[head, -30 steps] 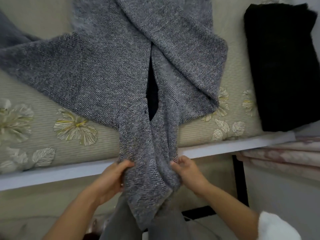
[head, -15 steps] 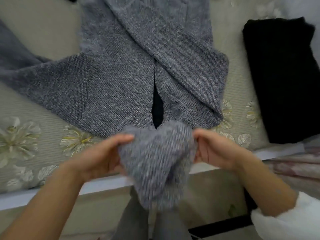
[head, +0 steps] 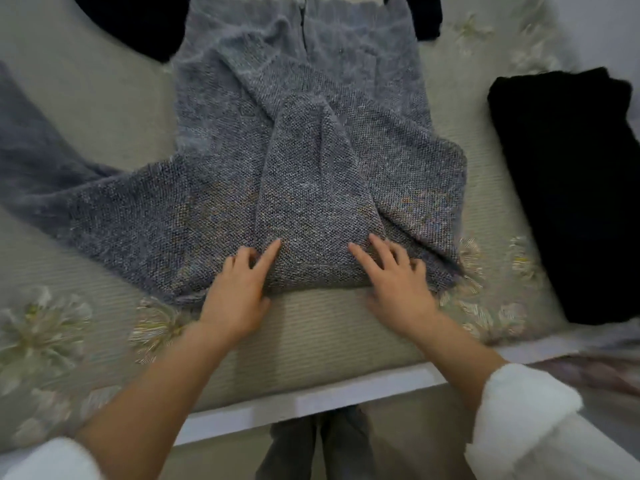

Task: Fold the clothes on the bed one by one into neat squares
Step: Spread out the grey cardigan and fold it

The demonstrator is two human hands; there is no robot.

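Observation:
A grey knitted garment (head: 221, 174) lies spread across the bed, one sleeve trailing to the far left. Its lower part is folded up into a flap (head: 311, 188) lying on the body. My left hand (head: 239, 289) rests with straight fingers on the flap's near left corner. On the near right corner, my right hand (head: 394, 282) presses with spread fingers. Both hands lie flat on the fabric and hold nothing.
A folded black garment (head: 568, 188) lies at the right side of the bed. Another dark piece (head: 138, 22) shows at the top left, partly under the grey one. The beige flowered bedspread (head: 311, 334) ends at a white bed edge (head: 311, 403) near me.
The hanging lower end of the grey garment was lifted off the bed's edge and folded up onto its body. Both hands let go and now lie flat on the fold.

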